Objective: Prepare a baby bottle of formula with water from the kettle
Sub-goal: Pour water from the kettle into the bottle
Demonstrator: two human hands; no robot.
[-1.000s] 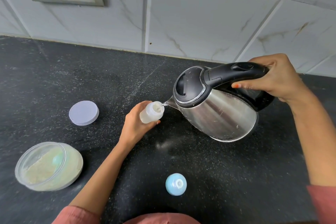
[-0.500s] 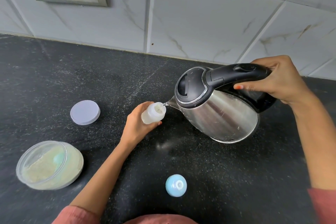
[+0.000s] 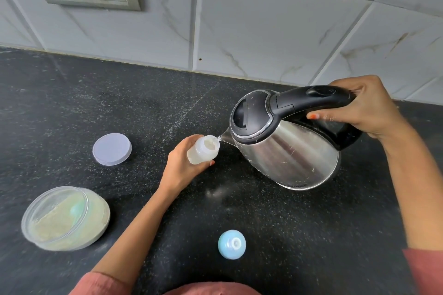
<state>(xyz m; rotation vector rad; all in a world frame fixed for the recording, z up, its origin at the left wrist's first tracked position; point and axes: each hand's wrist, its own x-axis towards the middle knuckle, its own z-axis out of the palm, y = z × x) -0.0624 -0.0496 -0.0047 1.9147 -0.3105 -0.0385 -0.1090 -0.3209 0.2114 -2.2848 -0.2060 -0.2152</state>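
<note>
1. one baby bottle [image 3: 203, 149], open-topped, tilted above the black surface [image 3: 72, 103], gripped by the left hand [image 3: 183, 166].
2. one kettle [image 3: 285, 139], tipped, spout at the bottle's mouth; right hand [image 3: 364, 108] wrapped round its handle.
3. one blue teat cap [image 3: 232, 244], one lilac lid [image 3: 112, 149], one powder tub [image 3: 66, 218] lie apart.

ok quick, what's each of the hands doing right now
Left hand: closed around the baby bottle.
Right hand: closed around the kettle handle, tilting it.

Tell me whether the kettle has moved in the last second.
No. Judged against the grey lid and blue cap on the counter, the kettle holds the same spot.
</note>
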